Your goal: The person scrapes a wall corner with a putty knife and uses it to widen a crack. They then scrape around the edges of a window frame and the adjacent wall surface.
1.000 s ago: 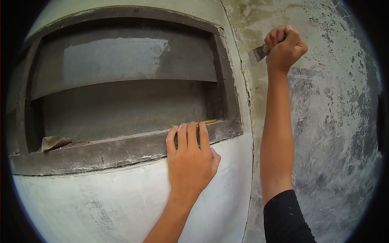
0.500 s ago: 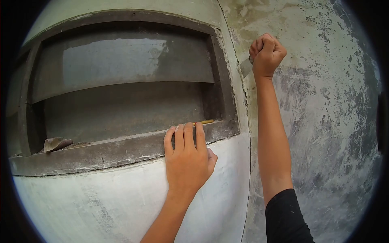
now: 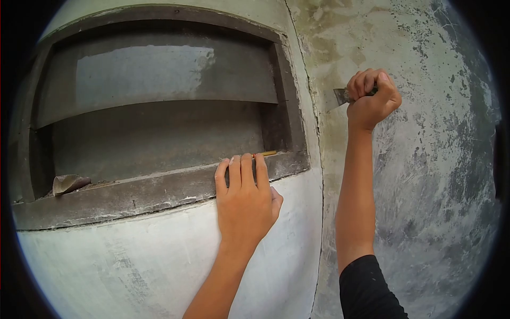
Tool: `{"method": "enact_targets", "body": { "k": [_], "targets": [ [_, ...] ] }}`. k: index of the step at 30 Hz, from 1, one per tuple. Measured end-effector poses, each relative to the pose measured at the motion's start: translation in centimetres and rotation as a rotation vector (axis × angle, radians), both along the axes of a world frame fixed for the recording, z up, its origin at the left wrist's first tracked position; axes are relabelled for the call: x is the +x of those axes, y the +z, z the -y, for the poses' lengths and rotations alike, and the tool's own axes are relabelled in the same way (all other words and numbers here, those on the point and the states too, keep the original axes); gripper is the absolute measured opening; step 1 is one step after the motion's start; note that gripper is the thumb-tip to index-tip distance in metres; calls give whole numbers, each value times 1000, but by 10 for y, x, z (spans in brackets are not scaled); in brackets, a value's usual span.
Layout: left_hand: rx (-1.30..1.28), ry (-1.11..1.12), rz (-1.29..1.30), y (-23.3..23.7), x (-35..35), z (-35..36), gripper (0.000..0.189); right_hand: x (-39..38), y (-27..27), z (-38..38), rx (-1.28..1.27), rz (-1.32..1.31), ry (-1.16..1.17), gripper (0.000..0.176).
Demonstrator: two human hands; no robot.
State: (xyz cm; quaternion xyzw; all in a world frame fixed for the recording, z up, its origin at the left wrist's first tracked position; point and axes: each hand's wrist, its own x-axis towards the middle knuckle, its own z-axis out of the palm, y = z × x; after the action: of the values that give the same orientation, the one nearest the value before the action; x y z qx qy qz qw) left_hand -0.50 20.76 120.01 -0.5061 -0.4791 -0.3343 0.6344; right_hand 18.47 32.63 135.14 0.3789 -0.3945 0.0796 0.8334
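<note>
L hand [image 3: 243,207] is laid open over window sill [image 3: 159,192]; putty knife [image 3: 340,97], blade nr wall crack [image 3: 317,123], contact unclear, is clenched in R hand [image 3: 373,99]. Scraping's apparently under way; firm, low-angle blade pressure is prob. needed.

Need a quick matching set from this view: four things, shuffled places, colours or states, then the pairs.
Things
1. left hand
2. right hand
3. thin stick
4. curled scrap

Places, colours, states
A. yellow
B. closed around a scraper
C. near the left end of the ledge
D. resting at the ledge's front edge, toward its right end

Pairs: 1-D, 2-B, 3-A, 4-C
</note>
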Motion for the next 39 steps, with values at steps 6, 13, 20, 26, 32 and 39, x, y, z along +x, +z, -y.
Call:
{"method": "enact_targets", "body": {
  "k": [6, 13, 20, 26, 32, 39],
  "targets": [
    [9, -9, -1, 1, -1, 1, 56, -14, 0, -26, -73, 19, 18, 35],
    [1, -34, 7, -1, -1, 0, 55, -5, 50, -2, 47, 123, 32, 35],
    [6, -48, 10, -2, -2, 0, 55, -7, 69, -24, -35, 202, -9, 32],
    [5, -57, 25, -2, -2, 0, 54, -9, 61, -24, -68, 218, 83, 32],
    [12, -61, 26, -2, -2, 1, 54, -4, 59, -18, -65, 139, -13, 32],
    [10, -69, 25, -3, -3, 1, 54, -6, 63, -14, -89, 264, 73, 32]
  ]
}}
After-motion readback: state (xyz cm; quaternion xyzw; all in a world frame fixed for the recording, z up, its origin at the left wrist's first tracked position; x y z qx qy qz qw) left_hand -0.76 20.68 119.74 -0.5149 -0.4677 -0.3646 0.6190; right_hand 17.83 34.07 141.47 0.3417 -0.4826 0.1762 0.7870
